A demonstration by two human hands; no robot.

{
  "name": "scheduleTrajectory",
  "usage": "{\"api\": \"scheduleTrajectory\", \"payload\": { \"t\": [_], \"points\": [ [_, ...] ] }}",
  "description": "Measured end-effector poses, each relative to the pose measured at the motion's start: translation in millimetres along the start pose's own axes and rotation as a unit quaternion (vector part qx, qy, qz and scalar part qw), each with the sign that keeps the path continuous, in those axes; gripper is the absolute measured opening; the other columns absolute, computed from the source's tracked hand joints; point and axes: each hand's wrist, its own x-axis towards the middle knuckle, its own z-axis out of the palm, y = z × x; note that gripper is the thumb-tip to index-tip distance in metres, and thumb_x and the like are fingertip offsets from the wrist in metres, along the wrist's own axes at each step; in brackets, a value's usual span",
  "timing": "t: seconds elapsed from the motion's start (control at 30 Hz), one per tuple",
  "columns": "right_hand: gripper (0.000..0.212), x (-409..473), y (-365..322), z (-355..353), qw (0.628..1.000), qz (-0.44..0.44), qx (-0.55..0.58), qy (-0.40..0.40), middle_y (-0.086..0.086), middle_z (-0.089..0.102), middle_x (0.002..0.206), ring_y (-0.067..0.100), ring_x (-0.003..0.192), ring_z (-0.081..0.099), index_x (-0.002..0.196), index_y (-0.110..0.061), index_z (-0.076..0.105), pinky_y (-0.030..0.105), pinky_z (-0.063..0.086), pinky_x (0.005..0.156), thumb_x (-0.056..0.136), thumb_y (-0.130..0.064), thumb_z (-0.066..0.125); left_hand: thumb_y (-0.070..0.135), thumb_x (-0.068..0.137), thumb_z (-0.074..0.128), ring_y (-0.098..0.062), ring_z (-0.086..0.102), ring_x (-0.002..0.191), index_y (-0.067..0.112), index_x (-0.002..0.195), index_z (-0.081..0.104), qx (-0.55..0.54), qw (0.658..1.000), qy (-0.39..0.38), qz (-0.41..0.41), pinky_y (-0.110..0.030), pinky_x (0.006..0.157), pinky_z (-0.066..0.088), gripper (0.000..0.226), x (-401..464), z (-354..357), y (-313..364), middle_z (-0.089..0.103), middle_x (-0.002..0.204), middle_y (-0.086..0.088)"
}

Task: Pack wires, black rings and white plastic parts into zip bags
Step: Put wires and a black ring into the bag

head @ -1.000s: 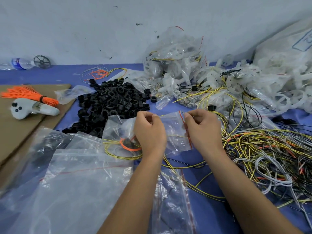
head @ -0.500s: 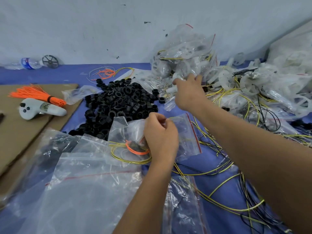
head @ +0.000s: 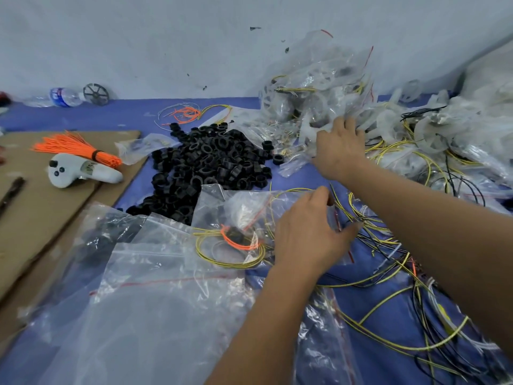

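Note:
My left hand point(head: 311, 234) holds the mouth of a clear zip bag point(head: 238, 209) that has coiled yellow and orange wires point(head: 233, 245) inside. My right hand point(head: 338, 151) reaches far into the heap of white plastic parts point(head: 433, 129). Its fingers are spread against a white part point(head: 311, 129) under filled bags point(head: 316, 81), and the fingertips are partly hidden. A pile of black rings point(head: 211, 168) lies left of that hand. Loose yellow, black and grey wires point(head: 388, 245) spread under my right forearm.
Empty zip bags point(head: 155, 301) lie stacked at the near left. On the cardboard sheet point(head: 33, 218) at the left sit a bundle of orange ties point(head: 77, 148) and a white controller point(head: 80, 173). A water bottle point(head: 61, 97) rests by the wall.
My right hand let go of the bag's mouth and reached forward to the white parts, then shifted a little right there. My left hand stayed on the bag.

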Motion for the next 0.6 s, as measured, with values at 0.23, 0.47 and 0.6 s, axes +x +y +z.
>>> {"api": "scheduleTrajectory", "payload": {
  "t": [0.23, 0.47, 0.6],
  "points": [
    [0.042, -2.3, 5.9, -7.8, 0.993, -0.111, 0.008, 0.04, 0.012, 0.043, 0.136, 0.034, 0.131, 0.034, 0.115, -0.005, 0.065, 0.054, 0.039, 0.102, 0.088, -0.035, 0.073, 0.058, 0.08, 0.072, -0.03, 0.064, 0.092, 0.029, 0.103, 0.049, 0.032, 0.999, -0.003, 0.001, -0.04, 0.069, 0.048, 0.044, -2.4, 2.4, -0.2, 0.065, 0.097, 0.004],
    [0.037, -22.7, 3.9, -18.6, 0.987, -0.122, 0.07, 0.072, 0.012, 0.047, 0.124, 0.035, 0.116, 0.048, 0.094, -0.008, 0.074, 0.048, 0.043, 0.102, 0.081, -0.042, 0.08, 0.066, 0.074, 0.073, -0.03, 0.066, 0.087, 0.031, 0.099, 0.045, 0.036, 0.999, -0.003, -0.016, -0.037, 0.063, 0.041, 0.052, -2.6, 3.4, 1.7, 0.065, 0.091, 0.003],
    [0.037, -49.6, 8.8, -27.3, 0.922, 0.0, 0.356, 0.151, 0.009, 0.049, 0.111, 0.023, 0.096, 0.051, 0.082, -0.011, 0.069, 0.027, 0.039, 0.084, 0.084, -0.047, 0.077, 0.049, 0.077, 0.074, -0.035, 0.065, 0.088, 0.023, 0.103, 0.048, 0.048, 0.998, 0.002, -0.033, -0.037, 0.063, 0.04, 0.045, -4.1, 3.7, 3.1, 0.066, 0.093, -0.003]
  ]
}}
